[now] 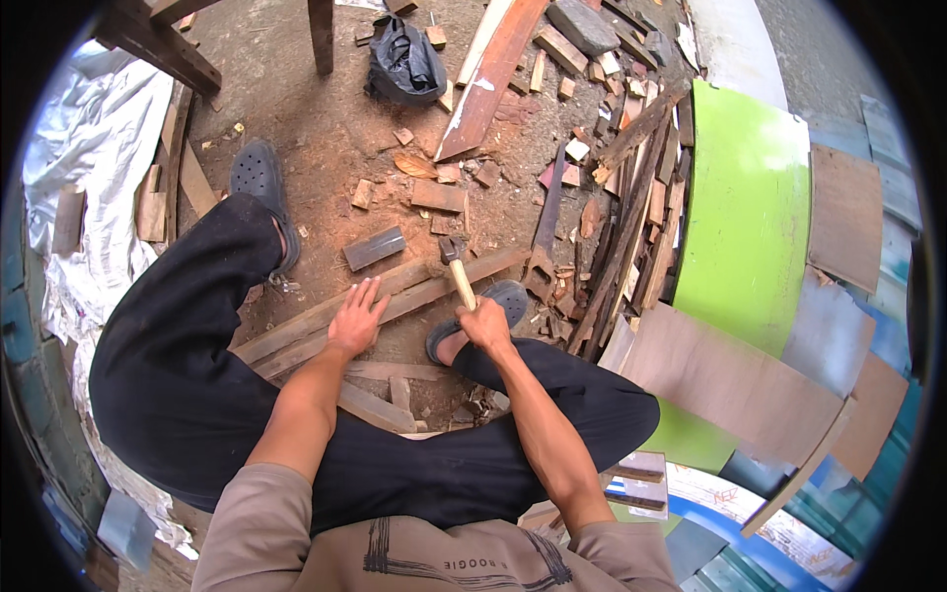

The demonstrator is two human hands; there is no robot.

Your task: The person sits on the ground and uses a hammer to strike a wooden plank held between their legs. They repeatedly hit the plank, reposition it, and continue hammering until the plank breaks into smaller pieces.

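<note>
My right hand (483, 324) is wrapped round the pale wooden handle of a hammer (461, 281). The dark hammer head is at the far end of the handle, over or close to the long wooden strips; I cannot tell whether it touches them. Two such strips (412, 297) lie side by side, slanting across the ground between my feet. My left hand (357, 318) rests on them with its fingers stretched out, holding nothing. Just beyond the strips lies a short dark-faced wood block (374, 249). Shorter wood pieces (375, 407) lie on the near side, partly hidden by my legs.
Wood scraps and long sticks (631, 237) are heaped at the right, beside a bright green panel (745, 217). A black plastic bag (405, 61) and a reddish-brown board (490, 84) lie farther off. White sheeting (94, 148) covers the left side, near dark wooden legs (322, 35).
</note>
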